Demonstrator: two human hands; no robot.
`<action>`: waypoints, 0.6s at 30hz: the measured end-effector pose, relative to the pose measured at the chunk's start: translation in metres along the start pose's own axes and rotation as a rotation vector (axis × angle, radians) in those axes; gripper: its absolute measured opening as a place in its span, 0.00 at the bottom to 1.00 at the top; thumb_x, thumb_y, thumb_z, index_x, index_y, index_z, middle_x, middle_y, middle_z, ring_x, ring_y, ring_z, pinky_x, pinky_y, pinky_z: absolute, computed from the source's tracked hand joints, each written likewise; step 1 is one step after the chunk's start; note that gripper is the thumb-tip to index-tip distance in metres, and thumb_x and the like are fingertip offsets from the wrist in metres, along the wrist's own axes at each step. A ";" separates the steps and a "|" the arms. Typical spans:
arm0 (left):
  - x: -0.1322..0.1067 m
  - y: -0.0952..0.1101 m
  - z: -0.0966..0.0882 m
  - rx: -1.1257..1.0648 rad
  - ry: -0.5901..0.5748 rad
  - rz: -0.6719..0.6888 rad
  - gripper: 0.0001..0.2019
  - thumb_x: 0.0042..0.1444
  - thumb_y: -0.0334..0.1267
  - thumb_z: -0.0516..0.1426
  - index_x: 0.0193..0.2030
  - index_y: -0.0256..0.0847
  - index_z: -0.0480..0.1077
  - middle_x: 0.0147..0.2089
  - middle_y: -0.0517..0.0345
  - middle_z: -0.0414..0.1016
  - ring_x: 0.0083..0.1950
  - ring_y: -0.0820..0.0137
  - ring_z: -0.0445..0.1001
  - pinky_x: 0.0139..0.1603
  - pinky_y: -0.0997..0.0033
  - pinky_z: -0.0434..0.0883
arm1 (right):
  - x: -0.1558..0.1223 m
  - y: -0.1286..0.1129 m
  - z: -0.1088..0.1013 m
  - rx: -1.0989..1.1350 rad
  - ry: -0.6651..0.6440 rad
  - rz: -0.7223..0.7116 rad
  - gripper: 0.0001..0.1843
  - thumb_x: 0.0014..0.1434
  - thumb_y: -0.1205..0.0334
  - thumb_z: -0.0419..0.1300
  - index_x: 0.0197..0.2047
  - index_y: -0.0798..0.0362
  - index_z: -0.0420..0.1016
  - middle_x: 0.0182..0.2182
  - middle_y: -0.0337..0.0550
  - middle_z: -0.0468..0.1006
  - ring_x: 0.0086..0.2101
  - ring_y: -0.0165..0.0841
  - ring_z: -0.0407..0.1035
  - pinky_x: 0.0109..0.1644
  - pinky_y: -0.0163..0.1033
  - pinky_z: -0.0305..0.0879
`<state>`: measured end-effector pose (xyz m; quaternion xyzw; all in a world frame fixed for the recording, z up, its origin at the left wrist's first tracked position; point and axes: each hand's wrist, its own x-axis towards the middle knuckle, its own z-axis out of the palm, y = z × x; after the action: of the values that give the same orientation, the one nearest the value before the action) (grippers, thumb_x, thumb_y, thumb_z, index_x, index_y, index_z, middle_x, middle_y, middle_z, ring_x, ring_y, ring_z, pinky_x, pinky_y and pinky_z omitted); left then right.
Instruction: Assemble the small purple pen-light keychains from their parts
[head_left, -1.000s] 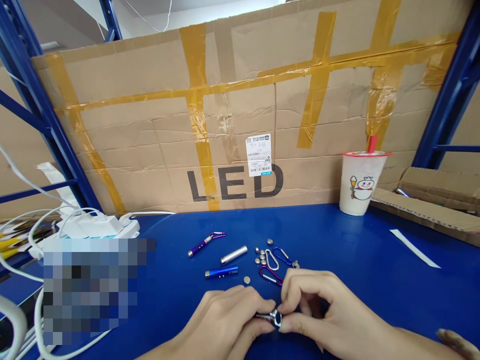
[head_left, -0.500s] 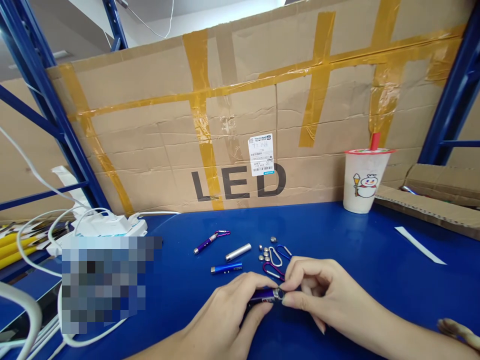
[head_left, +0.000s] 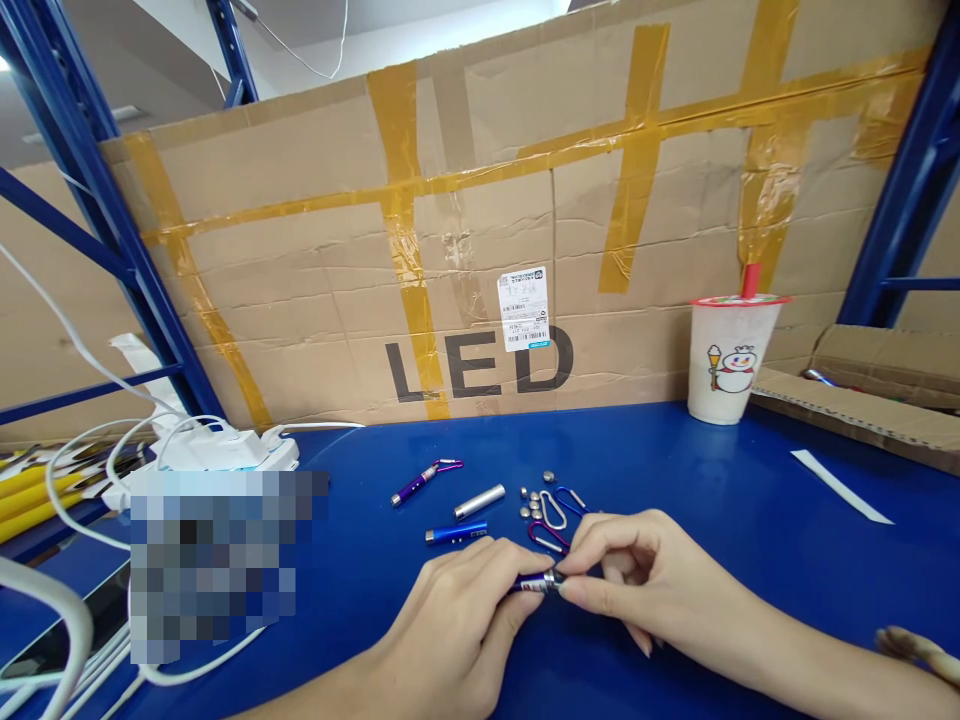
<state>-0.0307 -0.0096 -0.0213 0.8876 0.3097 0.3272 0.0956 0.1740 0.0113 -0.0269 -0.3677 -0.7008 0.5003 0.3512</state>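
Note:
My left hand grips the body of a small purple keychain flashlight low over the blue table. My right hand pinches the flashlight's silver end with thumb and forefinger. Just beyond my hands lie a blue flashlight tube, a silver tube, and a purple flashlight with a pink clip. Several small button cells and coloured carabiner clips are scattered beside them, close to my right fingers.
A taped cardboard sheet marked LED stands along the table's back. A white drink cup with a red straw sits at the right. A white power strip with cables lies at the left. Flat cardboard and a paper strip lie at the far right.
Both hands have lifted slightly away from me with the flashlight. The purple tube now shows more between my fingers than a second ago.

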 end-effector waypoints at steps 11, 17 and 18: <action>0.002 0.002 -0.004 -0.042 -0.041 -0.064 0.10 0.62 0.30 0.49 0.48 0.43 0.64 0.42 0.61 0.74 0.42 0.74 0.73 0.44 0.78 0.67 | 0.001 -0.003 -0.002 -0.013 -0.016 0.020 0.23 0.51 0.44 0.64 0.33 0.59 0.76 0.31 0.42 0.71 0.13 0.17 0.59 0.15 0.24 0.53; 0.001 0.000 -0.002 -0.045 -0.053 -0.070 0.09 0.62 0.31 0.48 0.47 0.42 0.64 0.40 0.59 0.74 0.41 0.73 0.73 0.41 0.77 0.68 | 0.000 -0.004 -0.001 0.004 -0.028 0.019 0.24 0.50 0.43 0.64 0.31 0.60 0.76 0.31 0.42 0.70 0.14 0.18 0.60 0.14 0.24 0.53; 0.001 0.000 -0.002 -0.052 -0.068 -0.079 0.09 0.63 0.31 0.48 0.47 0.41 0.63 0.40 0.59 0.74 0.41 0.73 0.74 0.41 0.77 0.68 | 0.000 -0.004 0.000 0.002 -0.031 0.013 0.24 0.50 0.43 0.64 0.30 0.60 0.76 0.30 0.42 0.70 0.14 0.18 0.60 0.14 0.24 0.53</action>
<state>-0.0312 -0.0091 -0.0198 0.8825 0.3326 0.3006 0.1421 0.1735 0.0100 -0.0229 -0.3640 -0.7032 0.5088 0.3377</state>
